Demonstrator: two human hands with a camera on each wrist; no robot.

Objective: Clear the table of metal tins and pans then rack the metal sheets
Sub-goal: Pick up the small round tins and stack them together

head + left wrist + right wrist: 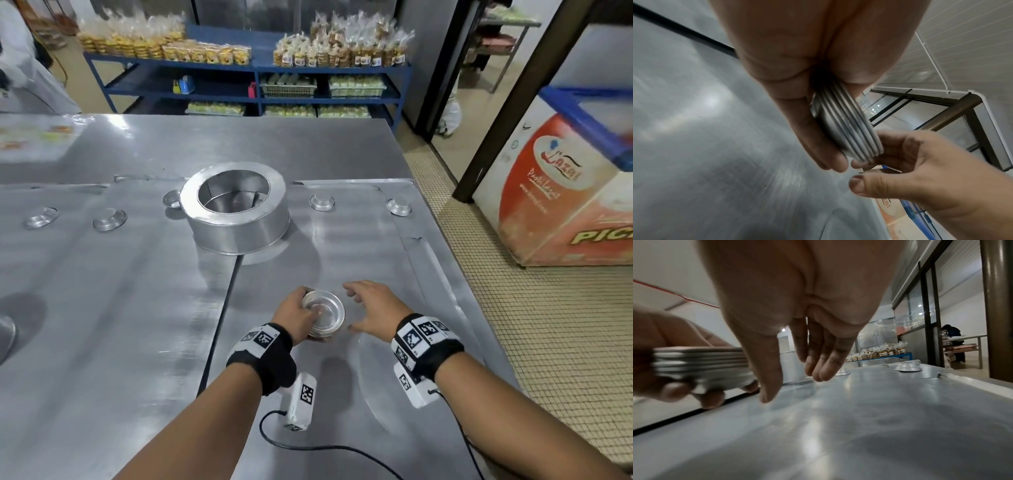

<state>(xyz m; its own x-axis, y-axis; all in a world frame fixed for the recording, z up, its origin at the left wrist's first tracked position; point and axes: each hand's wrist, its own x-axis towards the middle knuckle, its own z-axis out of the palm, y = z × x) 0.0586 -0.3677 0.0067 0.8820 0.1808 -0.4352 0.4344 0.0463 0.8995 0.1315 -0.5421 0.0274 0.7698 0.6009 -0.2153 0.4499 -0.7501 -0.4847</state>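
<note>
My left hand (301,317) grips a stack of several small round metal tins (323,313) above the near middle of the steel table; the stacked rims (851,131) show between thumb and fingers, and the stack (701,365) appears at the left of the right wrist view. My right hand (371,310) hovers just right of the stack with fingers spread and empty (818,360). A large round pan (236,209) stands upside down farther back. Single small tins lie at the far right (322,202) (399,206), the far left (109,219) (40,217), and behind the pan (171,198).
Flat metal sheets (359,246) cover the table, with a dark seam (219,318) between two of them. The table's right edge drops to a tiled floor (513,274). A blue shelf of packaged goods (253,68) stands behind; a freezer chest (565,192) is at right.
</note>
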